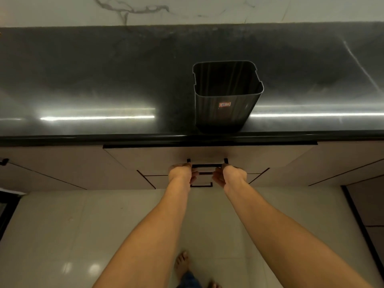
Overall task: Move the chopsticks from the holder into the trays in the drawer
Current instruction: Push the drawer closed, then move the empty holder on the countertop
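Observation:
A dark ribbed holder [226, 94] with a small orange label stands near the front edge of the black counter [104, 80]; I see no chopsticks inside it. Below the counter the top drawer [149, 161] looks shut. Its black bar handle [206, 165] runs between my two hands. My left hand [180, 173] grips the handle's left end with curled fingers. My right hand [233, 175] grips the right end the same way. The trays are hidden inside the drawer.
More drawer fronts with black handles [201, 185] stack below the top one. Pale cabinet doors flank them on both sides. A glossy tiled floor [62, 235] lies below, with my bare feet [182, 265] on it. A marble backsplash [187, 9] runs behind the counter.

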